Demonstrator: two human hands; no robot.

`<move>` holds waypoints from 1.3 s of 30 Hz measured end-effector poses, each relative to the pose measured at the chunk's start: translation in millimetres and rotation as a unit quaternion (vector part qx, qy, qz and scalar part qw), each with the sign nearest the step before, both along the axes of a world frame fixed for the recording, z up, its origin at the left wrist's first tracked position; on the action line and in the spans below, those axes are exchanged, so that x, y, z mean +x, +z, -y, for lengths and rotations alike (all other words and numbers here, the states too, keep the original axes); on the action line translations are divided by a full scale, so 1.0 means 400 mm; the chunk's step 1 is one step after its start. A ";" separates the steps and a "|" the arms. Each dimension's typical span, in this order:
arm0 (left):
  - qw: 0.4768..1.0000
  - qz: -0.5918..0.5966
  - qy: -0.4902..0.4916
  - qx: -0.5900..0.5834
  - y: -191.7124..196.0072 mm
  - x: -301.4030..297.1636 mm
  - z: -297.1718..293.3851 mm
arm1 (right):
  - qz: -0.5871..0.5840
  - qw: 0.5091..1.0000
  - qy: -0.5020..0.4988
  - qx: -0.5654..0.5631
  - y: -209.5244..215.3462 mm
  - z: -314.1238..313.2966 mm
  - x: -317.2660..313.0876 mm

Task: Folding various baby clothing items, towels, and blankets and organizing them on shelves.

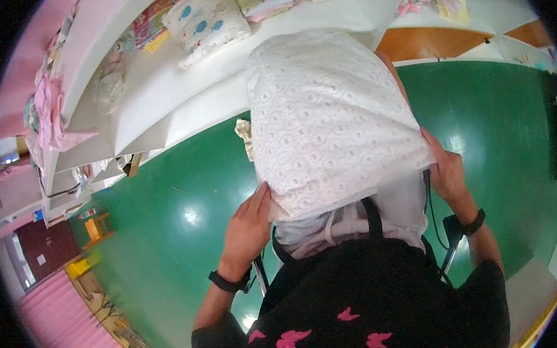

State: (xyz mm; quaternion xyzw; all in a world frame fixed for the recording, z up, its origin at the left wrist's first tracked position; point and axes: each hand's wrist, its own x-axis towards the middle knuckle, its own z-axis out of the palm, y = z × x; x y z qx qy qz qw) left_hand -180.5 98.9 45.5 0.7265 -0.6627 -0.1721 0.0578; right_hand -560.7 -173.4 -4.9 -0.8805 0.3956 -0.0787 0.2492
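A white patterned cloth, dotted with small round motifs, lies spread in front of me, its near edge toward my body. My left hand grips its near left corner, with the fingertips partly tucked behind the fabric. At the near right corner, my right hand pinches the edge, thumb and fingers closed. The cloth's far end reaches the white shelf's front. What lies under the cloth is mostly hidden; a strip of orange-brown wood shows past its right side.
Ahead stands a white shelf bearing a folded blanket with blue prints and other folded fabrics. Pink cloth hangs at the left. Beyond, a small yellow chair stands on the green floor. Pink curtains line the lower left.
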 end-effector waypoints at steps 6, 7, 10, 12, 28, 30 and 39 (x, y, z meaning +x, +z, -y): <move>0.994 0.097 -0.030 0.040 0.025 -0.008 -0.021 | 0.135 0.989 0.051 -0.019 0.012 0.015 -0.064; 0.990 0.122 -0.031 0.057 0.032 -0.020 -0.027 | 0.127 0.991 0.051 0.004 0.030 0.018 -0.090; 0.983 0.147 -0.054 0.100 -0.007 -0.081 -0.060 | 0.054 0.990 0.133 0.008 0.005 0.030 -0.135; 0.973 0.192 -0.064 0.109 0.011 -0.094 -0.030 | 0.049 0.987 0.132 0.078 0.074 0.029 -0.038; 0.972 0.203 -0.090 0.079 -0.039 -0.051 0.015 | -0.022 0.968 0.247 -0.045 0.159 0.106 0.095; 0.973 0.201 -0.091 0.071 -0.032 -0.048 0.028 | -0.003 0.958 0.281 -0.049 0.159 0.120 0.107; 0.990 0.122 0.001 0.070 0.051 -0.054 0.110 | 0.202 0.951 0.230 0.045 0.279 0.183 0.167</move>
